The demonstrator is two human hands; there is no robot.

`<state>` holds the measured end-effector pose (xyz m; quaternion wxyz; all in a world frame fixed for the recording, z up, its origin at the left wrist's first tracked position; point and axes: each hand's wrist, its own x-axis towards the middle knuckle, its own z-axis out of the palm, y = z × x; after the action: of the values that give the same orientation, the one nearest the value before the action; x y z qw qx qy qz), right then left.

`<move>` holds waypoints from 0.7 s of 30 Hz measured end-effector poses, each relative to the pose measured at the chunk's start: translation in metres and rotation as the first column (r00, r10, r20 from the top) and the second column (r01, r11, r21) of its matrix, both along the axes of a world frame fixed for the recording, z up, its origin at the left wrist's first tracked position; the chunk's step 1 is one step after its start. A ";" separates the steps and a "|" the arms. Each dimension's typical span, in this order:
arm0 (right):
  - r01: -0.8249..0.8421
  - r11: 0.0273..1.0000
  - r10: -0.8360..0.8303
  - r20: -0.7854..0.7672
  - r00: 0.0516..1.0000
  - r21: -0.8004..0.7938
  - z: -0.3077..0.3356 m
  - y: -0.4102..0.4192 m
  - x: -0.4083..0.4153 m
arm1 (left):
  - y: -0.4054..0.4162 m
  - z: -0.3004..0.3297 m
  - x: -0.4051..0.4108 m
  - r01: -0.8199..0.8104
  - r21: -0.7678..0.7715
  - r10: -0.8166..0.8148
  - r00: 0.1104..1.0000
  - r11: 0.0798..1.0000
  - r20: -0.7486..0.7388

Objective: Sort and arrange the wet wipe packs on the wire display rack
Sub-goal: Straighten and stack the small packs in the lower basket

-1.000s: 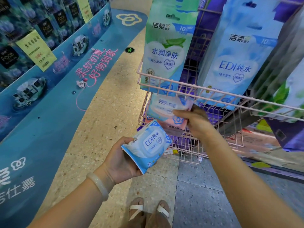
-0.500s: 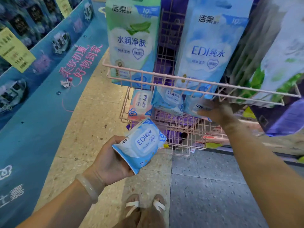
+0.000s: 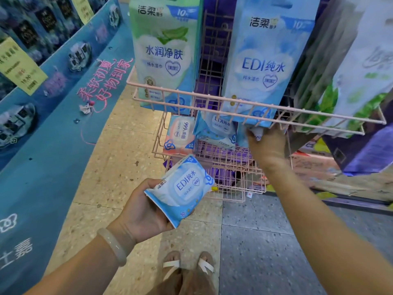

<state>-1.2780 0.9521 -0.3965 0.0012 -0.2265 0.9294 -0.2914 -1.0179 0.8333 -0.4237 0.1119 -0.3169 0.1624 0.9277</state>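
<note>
My left hand (image 3: 140, 211) grips a small blue EDI wet wipe pack (image 3: 182, 188) in front of the pink wire rack (image 3: 234, 101). My right hand (image 3: 265, 145) reaches into the rack's lower shelf on the right and holds a blue pack (image 3: 242, 135) that is mostly hidden behind the upper wire rail. On that lower shelf stand a pink 999 pack (image 3: 180, 135) at the left and a blue EDI pack (image 3: 217, 128) beside it. In the upper basket stand a tall green pack (image 3: 165, 52) and a tall blue EDI pack (image 3: 265, 60).
More tall packs (image 3: 365, 71) fill the upper basket's right side. A blue display wall (image 3: 53, 124) with yellow price tags curves along the left. My sandalled feet (image 3: 187, 271) stand on the speckled floor below the rack. Purple packs (image 3: 225, 158) lie lower in the rack.
My right hand moved right along the lower shelf with a pack and sits under the right end of the upper rail. My left hand keeps its blue pack, little moved.
</note>
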 end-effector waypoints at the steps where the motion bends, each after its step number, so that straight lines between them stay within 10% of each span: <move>1: -0.062 0.996 0.069 0.103 0.992 -0.069 0.002 -0.012 0.016 | -0.001 -0.001 0.002 -0.007 0.003 0.007 1.000 1.000 0.009; 4: -0.195 0.979 0.199 0.450 0.871 -0.054 0.001 -0.050 0.055 | -0.005 0.000 0.008 -0.025 -0.011 0.025 0.999 1.000 0.028; 12: -0.158 0.971 0.047 0.498 0.866 0.182 -0.011 -0.125 0.095 | -0.018 0.000 0.031 -0.124 0.006 0.123 0.991 0.992 0.048; 21: -0.055 0.993 -0.007 0.522 0.853 0.102 -0.021 -0.142 0.093 | -0.023 -0.003 0.046 -0.155 -0.054 0.159 0.985 0.986 0.069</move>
<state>-1.1851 0.8100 -0.4172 0.2694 -0.1503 0.9064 -0.2887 -0.9721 0.8102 -0.4262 0.0365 -0.3653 0.1550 0.9172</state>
